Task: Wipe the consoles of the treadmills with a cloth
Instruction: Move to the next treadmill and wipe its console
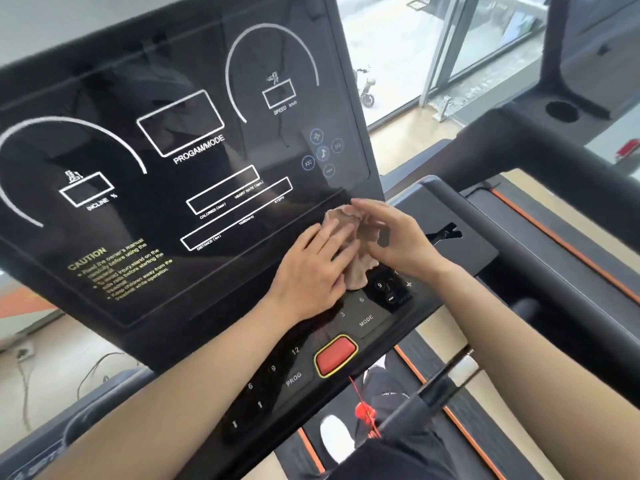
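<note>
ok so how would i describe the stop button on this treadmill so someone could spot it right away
Start at the big black glossy treadmill console, then drop to the dark button strip along its lower edge, below the two hands on the crumpled beige cloth. Between the labels PROG and MODE sits the red rounded-rectangle button with a yellow rim, the only raised, coloured control among flat printed keys.

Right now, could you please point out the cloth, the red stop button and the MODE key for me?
cloth [356, 271], head view, on the lower hanging fold below the fingers.
red stop button [336, 355], head view, on the middle of its red face.
MODE key [366, 320], head view, on the printed word.
</note>
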Tool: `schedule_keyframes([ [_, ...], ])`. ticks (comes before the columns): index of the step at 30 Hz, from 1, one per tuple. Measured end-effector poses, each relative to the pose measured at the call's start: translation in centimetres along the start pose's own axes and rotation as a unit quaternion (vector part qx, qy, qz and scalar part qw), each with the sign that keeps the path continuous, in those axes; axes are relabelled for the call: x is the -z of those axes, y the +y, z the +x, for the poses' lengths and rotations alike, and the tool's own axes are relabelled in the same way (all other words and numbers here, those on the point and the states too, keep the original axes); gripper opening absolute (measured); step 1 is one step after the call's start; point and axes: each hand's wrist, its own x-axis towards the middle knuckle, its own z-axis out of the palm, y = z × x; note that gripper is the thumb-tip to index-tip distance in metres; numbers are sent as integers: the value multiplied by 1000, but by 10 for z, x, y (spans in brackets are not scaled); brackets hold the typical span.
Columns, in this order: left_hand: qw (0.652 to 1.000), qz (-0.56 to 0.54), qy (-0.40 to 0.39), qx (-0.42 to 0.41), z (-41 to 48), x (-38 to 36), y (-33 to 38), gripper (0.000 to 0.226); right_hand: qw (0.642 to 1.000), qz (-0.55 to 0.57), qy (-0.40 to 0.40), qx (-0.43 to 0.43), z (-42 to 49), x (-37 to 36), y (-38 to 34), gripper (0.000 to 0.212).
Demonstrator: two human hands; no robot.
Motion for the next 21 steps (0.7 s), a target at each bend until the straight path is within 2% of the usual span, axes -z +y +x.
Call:
schedule_keyframes([
  [4,991,87,-95,-35,19,-7,-14,66,997,7,74,-19,-5,2,15,60],
  [8,976,162,-137,-54,24,-10,-21,71,984,-30,163,-70,-14,-1,33,44],
  [13,978,155,-134,-48,1,0,-30,74,982,-158,50,-90,-29,-13,47,59],
  [21,977,165,-134,28,-85,16,-34,72,970,-200,3,-136,-34,-25,39,63],
])
